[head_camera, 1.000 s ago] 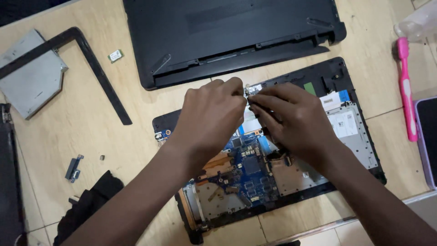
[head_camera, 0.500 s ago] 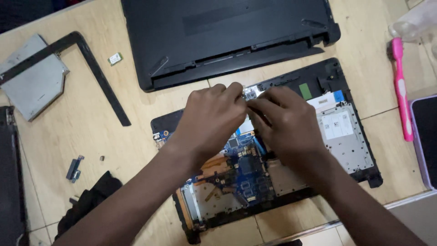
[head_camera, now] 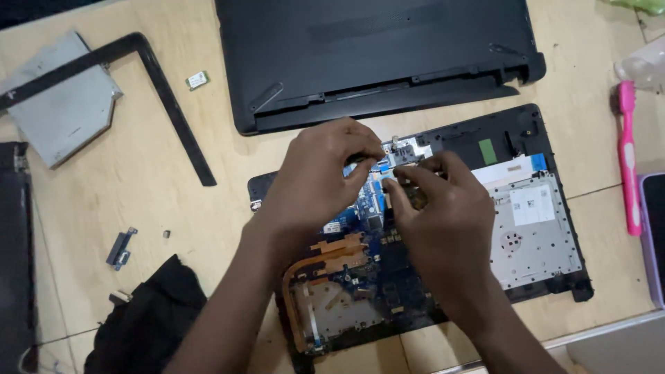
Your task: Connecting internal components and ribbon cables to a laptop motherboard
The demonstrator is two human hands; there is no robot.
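Our left hand (head_camera: pixel 315 181) and right hand (head_camera: pixel 438 216) pinch, fingers curled, at a small part we cannot identify, above the blue board (head_camera: pixel 374 228) of the opened laptop base (head_camera: pixel 526 228). It lies on the desk (head_camera: pixel 208 228), below the detached black cover (head_camera: pixel 374 55).

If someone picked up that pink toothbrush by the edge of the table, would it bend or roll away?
The pink toothbrush looks like thin, hard plastic, so it would probably feel light and stay mostly stiff. It lies flat on the wooden table, and its flattish handle probably wouldn't roll far. Pushed, it would likely just slide.
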